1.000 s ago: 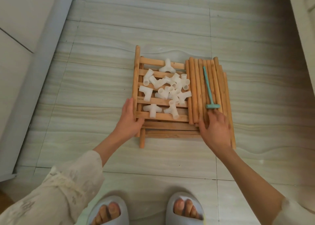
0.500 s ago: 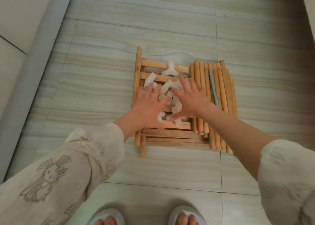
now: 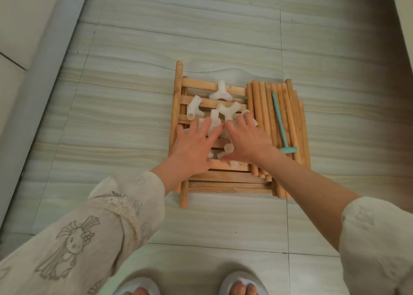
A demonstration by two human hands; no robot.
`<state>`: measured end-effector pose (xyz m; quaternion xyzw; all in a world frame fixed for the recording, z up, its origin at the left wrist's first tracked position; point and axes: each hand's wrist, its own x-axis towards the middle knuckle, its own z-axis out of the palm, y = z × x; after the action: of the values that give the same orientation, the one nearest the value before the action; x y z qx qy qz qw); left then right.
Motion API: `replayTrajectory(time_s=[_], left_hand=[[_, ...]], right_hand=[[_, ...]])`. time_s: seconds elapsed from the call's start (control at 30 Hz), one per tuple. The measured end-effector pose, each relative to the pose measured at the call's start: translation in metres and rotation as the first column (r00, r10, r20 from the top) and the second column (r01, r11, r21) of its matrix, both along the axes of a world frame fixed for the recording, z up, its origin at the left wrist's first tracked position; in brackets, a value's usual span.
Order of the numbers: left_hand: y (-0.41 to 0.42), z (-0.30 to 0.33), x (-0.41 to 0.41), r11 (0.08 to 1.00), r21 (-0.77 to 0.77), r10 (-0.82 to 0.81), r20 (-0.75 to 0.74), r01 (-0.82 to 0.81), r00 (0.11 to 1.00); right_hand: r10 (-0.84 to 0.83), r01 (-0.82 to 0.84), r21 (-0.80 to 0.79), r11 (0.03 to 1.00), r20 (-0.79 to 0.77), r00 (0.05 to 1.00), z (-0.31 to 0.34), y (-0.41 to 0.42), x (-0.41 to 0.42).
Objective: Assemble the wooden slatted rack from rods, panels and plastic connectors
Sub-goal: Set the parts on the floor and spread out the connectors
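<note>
At the far left a pale wall (image 3: 33, 55) runs along the tiled floor (image 3: 125, 107), and my left sleeve (image 3: 93, 232) comes in from the lower left; it carries a printed cartoon cat figure with a bow, but I can read no words on it. My left hand (image 3: 194, 146) lies palm down with the fingers spread, pressing on the slatted wooden panels (image 3: 201, 103), which are stacked flat on the floor ahead of my slippers (image 3: 242, 283). Its fingertips reach into the heap of white plastic connectors (image 3: 225, 110) scattered over the top panel; some connectors sit just beyond my fingers, others are covered by my palms. My right hand (image 3: 247, 141) is just beside the left, also flat and open, fingers splayed over the connectors, thumb tips of the two hands nearly touching; neither hand pinches anything that I can see. To the right of that hand the wooden rods (image 3: 263, 116) lie side by side, touching the panels' right edge and running away from me. On top of the rods rests a small teal mallet (image 3: 282, 127), head toward me, apart from my right hand. No brand or label is legible on any piece.
</note>
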<state>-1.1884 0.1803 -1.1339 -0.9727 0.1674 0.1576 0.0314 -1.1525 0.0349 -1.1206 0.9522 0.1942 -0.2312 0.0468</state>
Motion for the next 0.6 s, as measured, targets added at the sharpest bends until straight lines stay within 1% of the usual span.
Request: replayTrajectory(time_s=[0.1,0.2,0.4,0.5,0.6], left_hand=[[0.002,-0.002,0.003,0.997,-0.063,0.042,-0.013,-0.042,0.999],[-0.003,-0.003,0.002,0.994,-0.056,0.097,-0.025,-0.098,0.995],[-0.011,-0.011,0.000,0.985,-0.063,0.167,0.087,-0.162,0.982],[-0.010,-0.012,-0.003,0.980,-0.100,0.182,0.106,-0.171,0.978],[-0.005,-0.012,-0.005,0.978,-0.149,0.165,0.128,-0.146,0.978]], right_hand=[[-0.029,0.028,0.051,0.998,0.029,0.999,-0.001,0.001,-0.001],[-0.054,0.052,0.080,0.995,0.025,0.998,-0.002,-0.002,-0.002],[-0.089,0.089,0.083,0.993,-0.005,0.996,-0.003,-0.005,-0.005],[-0.164,0.165,0.157,0.974,-0.019,0.986,-0.006,-0.007,-0.012],[-0.224,0.222,0.251,0.942,-0.022,0.974,-0.009,-0.010,-0.019]])
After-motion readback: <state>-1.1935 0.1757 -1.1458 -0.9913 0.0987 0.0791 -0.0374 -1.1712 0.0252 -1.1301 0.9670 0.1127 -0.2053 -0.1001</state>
